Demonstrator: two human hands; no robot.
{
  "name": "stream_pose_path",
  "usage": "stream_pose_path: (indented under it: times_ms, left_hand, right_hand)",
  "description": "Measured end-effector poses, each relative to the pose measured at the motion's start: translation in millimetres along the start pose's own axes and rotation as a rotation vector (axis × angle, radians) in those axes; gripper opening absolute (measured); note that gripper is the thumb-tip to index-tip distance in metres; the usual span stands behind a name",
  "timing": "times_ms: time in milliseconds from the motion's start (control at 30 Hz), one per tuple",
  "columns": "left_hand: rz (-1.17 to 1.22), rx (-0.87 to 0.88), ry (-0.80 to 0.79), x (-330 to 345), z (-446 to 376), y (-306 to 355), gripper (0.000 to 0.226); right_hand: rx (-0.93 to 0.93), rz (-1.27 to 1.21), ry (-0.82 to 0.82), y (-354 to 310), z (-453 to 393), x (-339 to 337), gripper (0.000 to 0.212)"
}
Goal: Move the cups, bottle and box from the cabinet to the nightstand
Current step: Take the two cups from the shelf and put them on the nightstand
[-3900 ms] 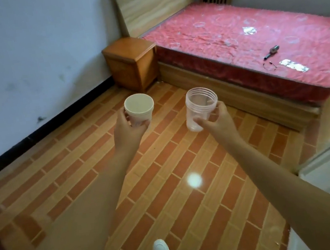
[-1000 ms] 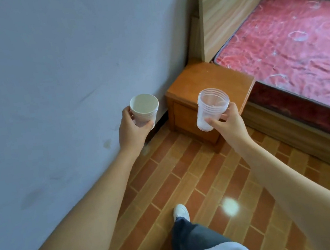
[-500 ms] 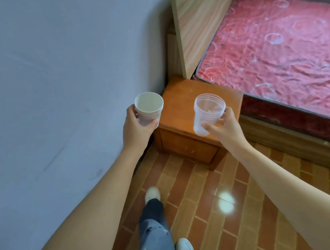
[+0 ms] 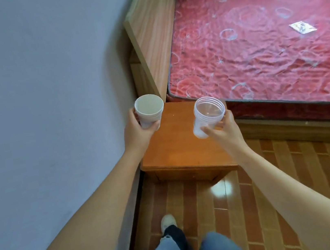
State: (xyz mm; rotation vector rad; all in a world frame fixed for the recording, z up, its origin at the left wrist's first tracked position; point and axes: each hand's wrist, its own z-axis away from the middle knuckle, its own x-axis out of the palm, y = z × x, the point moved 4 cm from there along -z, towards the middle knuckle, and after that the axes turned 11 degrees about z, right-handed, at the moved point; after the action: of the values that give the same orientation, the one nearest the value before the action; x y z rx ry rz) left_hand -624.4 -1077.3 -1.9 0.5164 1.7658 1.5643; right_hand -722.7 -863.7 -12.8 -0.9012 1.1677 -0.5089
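My left hand (image 4: 137, 132) grips a white paper cup (image 4: 149, 110), upright, held above the left back corner of the wooden nightstand (image 4: 182, 150). A stack of clear plastic cups (image 4: 207, 114) sits in my right hand (image 4: 223, 130), tilted a little, above the nightstand's right side. Both are held in the air over the bare orange-brown top. The cabinet, the bottle and the box are out of view.
A grey wall (image 4: 38, 101) runs along the left, close to the nightstand. The bed with a red mattress (image 4: 265, 45) and wooden headboard (image 4: 154, 30) stands on the right. A small flat packet (image 4: 302, 27) lies on the mattress. My legs and shoe stand on the brick-pattern floor (image 4: 274, 172).
I have walked up to the nightstand; it now lies directly below both cups. Each hand keeps its cup, held out over the top.
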Motion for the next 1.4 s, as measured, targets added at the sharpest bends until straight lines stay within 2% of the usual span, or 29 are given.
stream_pose_path:
  times_ms: [267,467,767,1100,1400]
  left_hand:
    - [0.061,-0.036,-0.131,39,-73,-16,0.066]
    - [0.04,-0.083,-0.14,67,-113,-33,0.066]
    - [-0.001,-0.185,-0.103,114,-165,-70,0.064]
    - [-0.109,-0.271,-0.019,138,-222,-179,0.069]
    - [-0.18,-0.328,-0.047,149,-257,-266,0.072]
  right_hand:
    - [0.098,-0.025,0.055,8,-47,0,0.06]
    - [0.134,-0.014,0.056,24,-95,3,0.056]
    - [0.2,-0.013,-0.054,63,-177,25,0.062]
    - [0.214,-0.003,-0.216,126,-263,118,0.061]
    - [0.199,-0.016,-0.244,165,-307,196,0.064]
